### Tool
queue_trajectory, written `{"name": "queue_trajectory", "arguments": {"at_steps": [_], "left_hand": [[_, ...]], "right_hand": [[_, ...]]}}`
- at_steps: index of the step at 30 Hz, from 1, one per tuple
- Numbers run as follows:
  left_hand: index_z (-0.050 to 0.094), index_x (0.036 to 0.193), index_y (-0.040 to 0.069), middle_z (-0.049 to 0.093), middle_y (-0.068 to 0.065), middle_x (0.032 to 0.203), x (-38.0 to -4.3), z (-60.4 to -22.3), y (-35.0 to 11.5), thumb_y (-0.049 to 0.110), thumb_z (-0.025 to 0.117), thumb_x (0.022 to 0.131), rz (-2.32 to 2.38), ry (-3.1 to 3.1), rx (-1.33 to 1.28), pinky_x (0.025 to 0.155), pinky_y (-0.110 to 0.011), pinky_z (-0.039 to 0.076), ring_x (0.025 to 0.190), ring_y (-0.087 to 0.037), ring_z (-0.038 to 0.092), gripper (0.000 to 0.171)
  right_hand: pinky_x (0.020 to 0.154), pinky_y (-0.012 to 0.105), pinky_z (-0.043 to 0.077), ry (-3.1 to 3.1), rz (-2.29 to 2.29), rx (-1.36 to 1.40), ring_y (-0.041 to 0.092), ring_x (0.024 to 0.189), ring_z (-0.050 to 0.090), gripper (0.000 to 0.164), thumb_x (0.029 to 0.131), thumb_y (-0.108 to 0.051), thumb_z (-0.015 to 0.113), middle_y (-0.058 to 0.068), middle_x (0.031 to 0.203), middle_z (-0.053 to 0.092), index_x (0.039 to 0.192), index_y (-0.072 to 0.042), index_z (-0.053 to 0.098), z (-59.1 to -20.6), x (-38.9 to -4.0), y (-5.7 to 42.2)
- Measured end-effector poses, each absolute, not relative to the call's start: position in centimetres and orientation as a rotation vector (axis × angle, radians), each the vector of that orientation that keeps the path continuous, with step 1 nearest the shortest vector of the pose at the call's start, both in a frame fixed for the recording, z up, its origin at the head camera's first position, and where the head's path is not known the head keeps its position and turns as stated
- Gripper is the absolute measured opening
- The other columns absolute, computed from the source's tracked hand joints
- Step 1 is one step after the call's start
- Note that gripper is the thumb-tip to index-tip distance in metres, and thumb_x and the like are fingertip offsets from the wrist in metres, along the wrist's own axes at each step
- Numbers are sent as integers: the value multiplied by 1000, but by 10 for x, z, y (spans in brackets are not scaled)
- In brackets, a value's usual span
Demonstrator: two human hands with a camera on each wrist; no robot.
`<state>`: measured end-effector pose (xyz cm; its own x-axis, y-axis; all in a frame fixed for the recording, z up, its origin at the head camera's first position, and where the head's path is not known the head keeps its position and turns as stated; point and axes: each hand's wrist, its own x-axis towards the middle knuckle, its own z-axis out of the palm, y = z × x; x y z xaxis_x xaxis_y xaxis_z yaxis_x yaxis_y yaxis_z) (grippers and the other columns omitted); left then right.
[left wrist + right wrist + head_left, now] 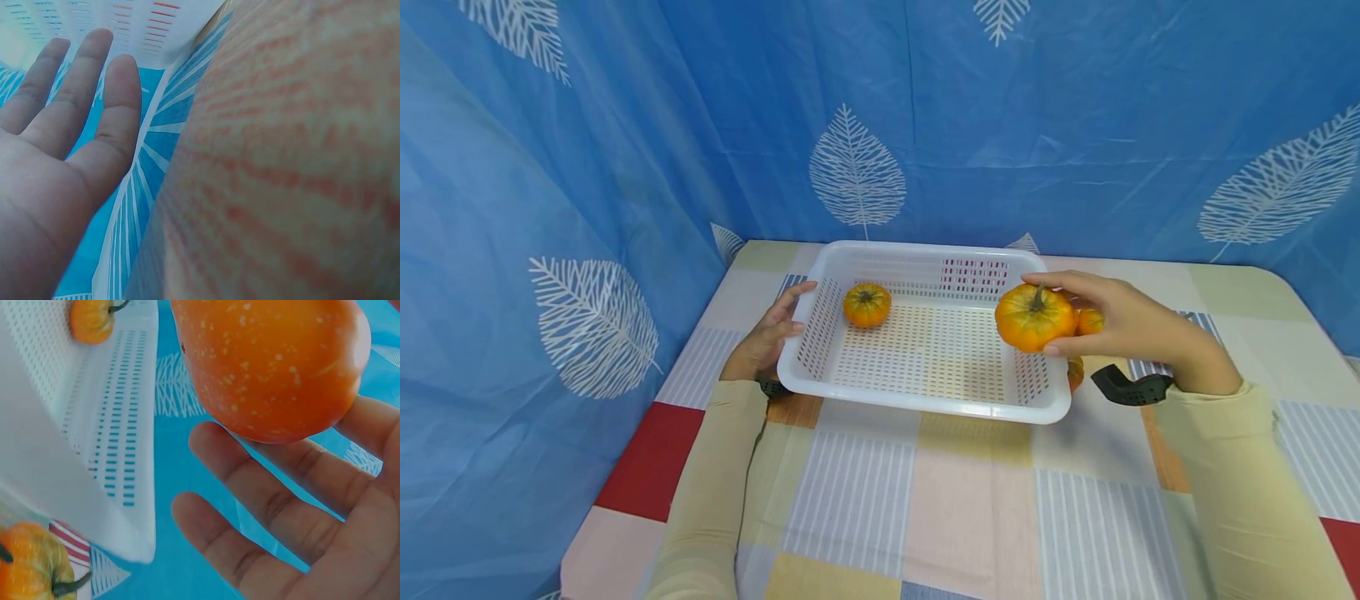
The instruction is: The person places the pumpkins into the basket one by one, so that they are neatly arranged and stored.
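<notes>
My right hand [1123, 325] holds a small orange pumpkin [1030, 321] between thumb and fingers, raised over the right end of a white plastic basket [917, 402]. In the right wrist view, the held pumpkin's speckled side [269, 369] rests against the fingers, while two lower fingers stand free of it. Inside the basket, near its left end, sits another pumpkin [867, 306]. My left hand [763, 337] is at the basket's left rim, its fingertips right by the edge. The left wrist view shows that hand's fingers [122, 94] extended and loosely spread before the slotted wall.
Just outside the basket's right end lie more pumpkins [1090, 322], partly hidden behind the right hand and basket. A patchwork-patterned cloth [970, 517] covers the table. Blue curtains [925, 125] with white leaf prints hang behind it and along the left.
</notes>
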<state>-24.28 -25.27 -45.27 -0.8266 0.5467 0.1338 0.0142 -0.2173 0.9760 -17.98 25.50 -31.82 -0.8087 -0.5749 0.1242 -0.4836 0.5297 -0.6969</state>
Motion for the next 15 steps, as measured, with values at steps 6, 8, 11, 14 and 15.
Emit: {"name": "queue_trajectory", "arguments": {"at_steps": [6,8,11,14,15], "left_hand": [[51,148,41,36,-4,157,-244,-455,-254,23,70,99,2124,1647,701,95,-39,59,127,-22,55,55],[51,147,40,37,-3,155,-244,-455,-254,23,71,99,2127,1642,706,95,-38,58,126,-21,55,55],[51,148,40,37,-2,155,-244,-455,-253,23,70,99,2127,1644,705,95,-38,58,127,-21,55,55],[50,148,40,36,-3,156,-244,-455,-254,23,70,99,2123,1649,700,96,-39,57,128,-21,53,56],[50,148,40,35,-3,156,-244,-455,-254,23,70,99,2123,1649,698,96,-39,57,128,-22,53,56]], "right_hand": [[87,16,54,2590,-1154,-982,4,110,61,81,84,-1,90,24,148,58,156,-1,53,-316,-191,242],[89,14,52,2579,-1164,-1020,1,113,59,82,83,-1,90,25,148,58,156,1,52,-317,-195,239],[93,12,51,2559,-1183,-1056,-3,117,58,83,83,-1,91,26,149,57,156,3,51,-317,-199,235],[95,12,49,2543,-1190,-1045,-1,117,60,84,84,-3,91,24,149,59,156,2,51,-317,-204,230],[96,13,49,2538,-1188,-1037,2,117,62,84,84,-4,91,24,149,59,157,2,51,-316,-205,228]]}}
